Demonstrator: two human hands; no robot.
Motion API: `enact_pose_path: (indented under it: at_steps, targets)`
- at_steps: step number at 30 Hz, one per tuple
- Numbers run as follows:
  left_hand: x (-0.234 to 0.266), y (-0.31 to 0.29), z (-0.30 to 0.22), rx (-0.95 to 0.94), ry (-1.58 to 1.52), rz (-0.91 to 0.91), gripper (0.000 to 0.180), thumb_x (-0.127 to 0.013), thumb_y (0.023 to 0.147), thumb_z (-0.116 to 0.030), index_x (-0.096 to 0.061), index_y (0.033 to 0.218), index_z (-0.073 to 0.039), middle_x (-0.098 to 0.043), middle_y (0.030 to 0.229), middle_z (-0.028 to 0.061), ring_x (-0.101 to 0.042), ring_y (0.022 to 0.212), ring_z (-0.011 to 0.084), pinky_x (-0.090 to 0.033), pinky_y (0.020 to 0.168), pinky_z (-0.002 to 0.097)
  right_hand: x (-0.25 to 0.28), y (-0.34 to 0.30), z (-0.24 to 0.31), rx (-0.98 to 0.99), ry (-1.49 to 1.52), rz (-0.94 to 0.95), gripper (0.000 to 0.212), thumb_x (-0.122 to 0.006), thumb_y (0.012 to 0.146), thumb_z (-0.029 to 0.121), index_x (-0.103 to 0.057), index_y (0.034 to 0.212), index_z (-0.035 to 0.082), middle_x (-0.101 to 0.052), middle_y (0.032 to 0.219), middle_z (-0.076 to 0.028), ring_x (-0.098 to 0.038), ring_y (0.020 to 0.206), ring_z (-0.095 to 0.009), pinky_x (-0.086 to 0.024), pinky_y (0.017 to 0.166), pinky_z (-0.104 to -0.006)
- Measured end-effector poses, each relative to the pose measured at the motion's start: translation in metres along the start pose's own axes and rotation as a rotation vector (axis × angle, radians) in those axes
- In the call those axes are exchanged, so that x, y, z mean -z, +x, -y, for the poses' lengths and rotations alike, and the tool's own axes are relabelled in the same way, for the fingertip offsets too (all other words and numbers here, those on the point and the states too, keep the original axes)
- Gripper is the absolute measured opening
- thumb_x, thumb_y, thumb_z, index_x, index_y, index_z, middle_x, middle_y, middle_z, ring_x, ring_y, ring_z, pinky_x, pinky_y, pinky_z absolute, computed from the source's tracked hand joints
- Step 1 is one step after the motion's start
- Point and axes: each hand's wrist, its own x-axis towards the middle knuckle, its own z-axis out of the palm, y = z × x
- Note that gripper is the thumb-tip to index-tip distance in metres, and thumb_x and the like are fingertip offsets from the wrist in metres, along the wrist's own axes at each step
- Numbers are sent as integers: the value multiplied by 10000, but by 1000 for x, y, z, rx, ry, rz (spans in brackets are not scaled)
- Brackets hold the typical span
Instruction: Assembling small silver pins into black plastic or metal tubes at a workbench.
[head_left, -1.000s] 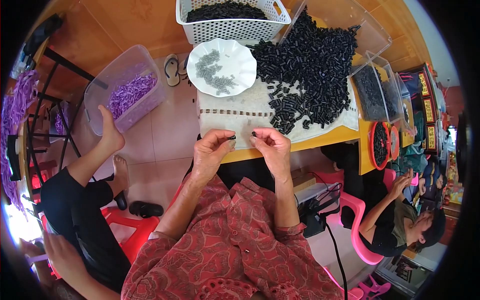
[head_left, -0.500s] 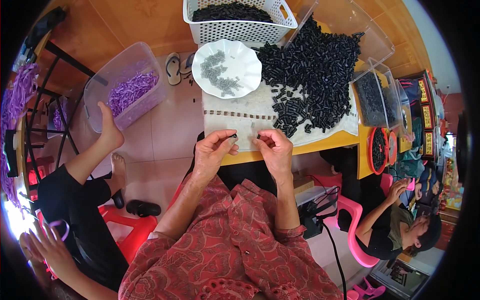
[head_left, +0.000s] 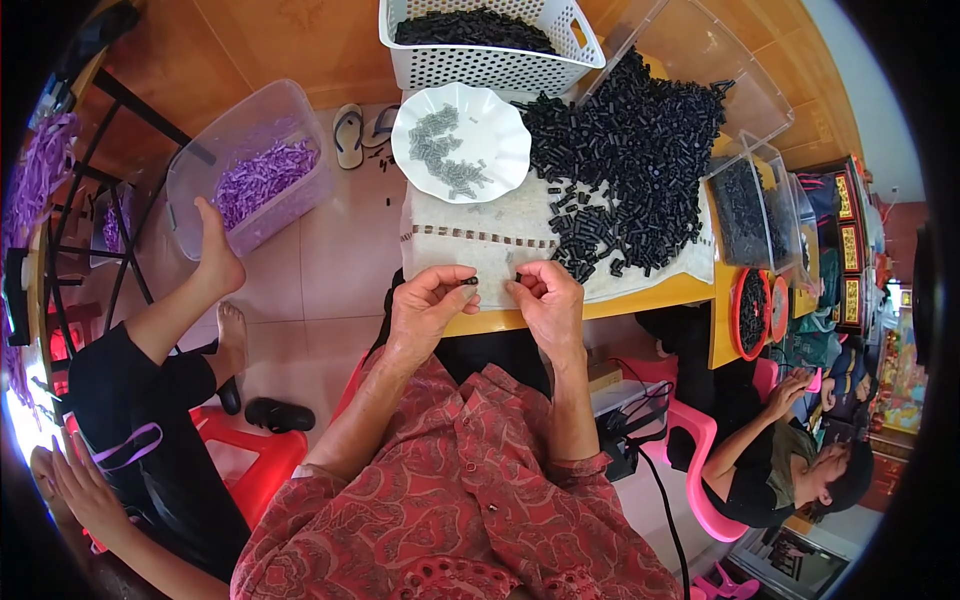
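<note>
Head view: pinching black piece in left grip, second piece in right grip; seeing clear bits on scalloped plate, black cylinders in perforated basket.

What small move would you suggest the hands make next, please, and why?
Perhaps bring the left hand and right hand together, since each seems to pinch a small, dark, tube-like piece and a gap separates them.

The small cylinders are black, the plate white. Swirling paisley covers the red shirt. The tabletop is yellow
</note>
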Motion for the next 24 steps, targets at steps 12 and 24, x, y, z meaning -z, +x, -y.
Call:
enact_pose_path:
  at_steps: [12,24]
  targets:
    - [3,3,1,18,-14,5,222,-657,909,23,-670,1131,27,-708,918,89,-689,801,148,-579,766,283,3,-2,-3,-20,39,14,201,-771,767,2,-690,949,-23,-649,797,-104,-621,612,-151,-492,575,-278]
    - [3,2,1,17,-12,-15,213,-652,916,17,-671,1128,28,-703,908,82,-688,797,143,-579,757,278,-4,39,11,264,-236,-114,137,-683,847,31,-717,972,75,-634,834,-117,-652,688,-298,-511,619,-368]
